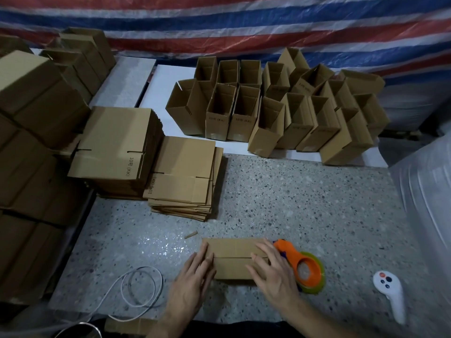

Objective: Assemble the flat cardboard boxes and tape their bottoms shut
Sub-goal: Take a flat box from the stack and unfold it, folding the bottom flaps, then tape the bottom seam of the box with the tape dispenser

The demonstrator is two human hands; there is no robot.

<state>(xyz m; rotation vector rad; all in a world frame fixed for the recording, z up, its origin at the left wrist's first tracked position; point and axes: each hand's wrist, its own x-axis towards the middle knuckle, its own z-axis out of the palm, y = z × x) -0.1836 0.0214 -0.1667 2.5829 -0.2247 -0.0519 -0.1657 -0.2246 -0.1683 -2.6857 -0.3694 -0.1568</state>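
Note:
A small cardboard box (233, 258) stands on the speckled floor in front of me, bottom flaps folded shut and facing up, their seam running left to right. My left hand (192, 279) presses flat against the box's left end with straight fingers. My right hand (271, 272) lies flat on the right part of the flaps. An orange tape dispenser (305, 267) with a greenish tape roll sits on the floor touching the box's right side, partly behind my right hand. Two stacks of flat boxes (136, 157) lie at the left. Several assembled open boxes (275, 111) stand at the back.
Tall piles of bundled cardboard (29, 123) line the left side. A white cable (139, 286) loops on the floor near my left arm. A white handheld controller (390, 291) lies at the right. A plastic-wrapped roll (429, 196) stands at the right edge. A striped tarp (244, 25) hangs behind.

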